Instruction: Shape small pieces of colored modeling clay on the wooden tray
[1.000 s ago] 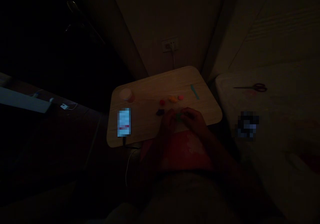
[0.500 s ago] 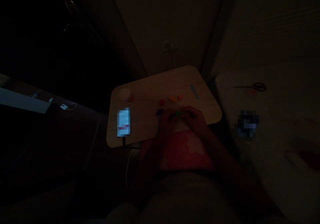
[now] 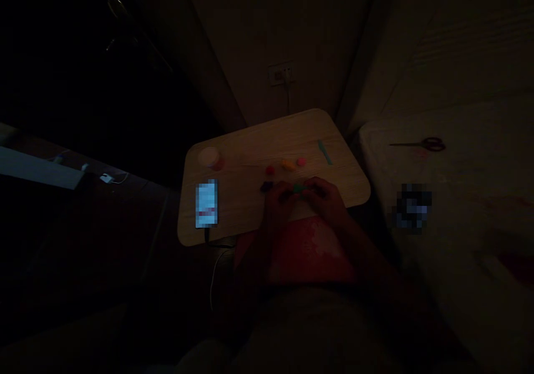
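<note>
The light is very dim. Over the near edge of the small wooden table point(image 3: 250, 196), my left hand point(image 3: 278, 198) and my right hand point(image 3: 323, 196) meet around a small green lump of modelling clay point(image 3: 298, 188). The fingers of both hands are closed on it from either side. Touching or almost touching my left fingers is a dark blue lump point(image 3: 266, 186). Just beyond the hands lie a red lump point(image 3: 270, 170), an orange lump point(image 3: 287, 165) and a pink lump point(image 3: 301, 162). A teal flat tool, like a plastic knife point(image 3: 325, 152), rests farther right.
A lit phone point(image 3: 206, 204), blurred out, and a pale round tub point(image 3: 209, 157) stand on the table's left side. Scissors point(image 3: 421, 144) lie on the pale surface at the right. A wall socket point(image 3: 282, 74) with a plugged-in cable is behind the table.
My fingers have shifted slightly around the green modelling clay, and more of it shows between them. The other things on the table stay where they were.
</note>
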A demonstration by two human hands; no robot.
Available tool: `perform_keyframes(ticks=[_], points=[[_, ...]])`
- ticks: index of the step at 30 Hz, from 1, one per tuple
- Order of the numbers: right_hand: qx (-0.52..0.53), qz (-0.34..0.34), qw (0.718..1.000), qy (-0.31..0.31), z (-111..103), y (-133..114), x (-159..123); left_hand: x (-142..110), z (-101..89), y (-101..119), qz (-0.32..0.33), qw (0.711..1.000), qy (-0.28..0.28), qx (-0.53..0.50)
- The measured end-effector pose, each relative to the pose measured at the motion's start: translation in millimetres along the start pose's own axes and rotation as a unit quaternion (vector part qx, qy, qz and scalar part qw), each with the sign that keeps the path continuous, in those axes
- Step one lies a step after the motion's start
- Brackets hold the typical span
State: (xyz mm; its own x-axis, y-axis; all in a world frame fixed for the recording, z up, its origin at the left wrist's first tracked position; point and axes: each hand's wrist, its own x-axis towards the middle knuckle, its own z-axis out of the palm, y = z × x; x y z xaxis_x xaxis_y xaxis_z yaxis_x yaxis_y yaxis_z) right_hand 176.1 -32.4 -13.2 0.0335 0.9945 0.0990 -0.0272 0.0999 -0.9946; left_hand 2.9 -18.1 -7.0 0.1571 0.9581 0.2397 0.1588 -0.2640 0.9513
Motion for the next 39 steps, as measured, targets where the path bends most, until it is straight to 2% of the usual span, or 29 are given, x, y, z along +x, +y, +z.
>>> perform_keyframes(ticks=[8,15,28,35,39], points=[[-0.023,-0.010,0.999,-0.029,-1.2,-4.3,-2.6,1.9,-1.3,2.9,0.008,1.000,-0.004,-0.007],[-0.006,-0.001,1.000,0.007,-0.7,-3.1,-2.3,1.6,2.0,-0.1,0.016,1.000,-0.008,0.004],[-0.015,-0.011,0.999,-0.027,-1.4,-4.7,-1.9,1.1,-1.4,6.0,0.000,0.999,-0.042,0.026],[-0.018,-0.026,0.999,-0.022,-1.8,-4.9,-2.3,0.1,0.4,4.7,-0.013,0.998,-0.059,0.002],[0.025,-0.027,0.999,-0.005,-2.9,-3.8,-1.1,-0.2,2.4,3.6,-0.010,0.997,-0.075,0.026]])
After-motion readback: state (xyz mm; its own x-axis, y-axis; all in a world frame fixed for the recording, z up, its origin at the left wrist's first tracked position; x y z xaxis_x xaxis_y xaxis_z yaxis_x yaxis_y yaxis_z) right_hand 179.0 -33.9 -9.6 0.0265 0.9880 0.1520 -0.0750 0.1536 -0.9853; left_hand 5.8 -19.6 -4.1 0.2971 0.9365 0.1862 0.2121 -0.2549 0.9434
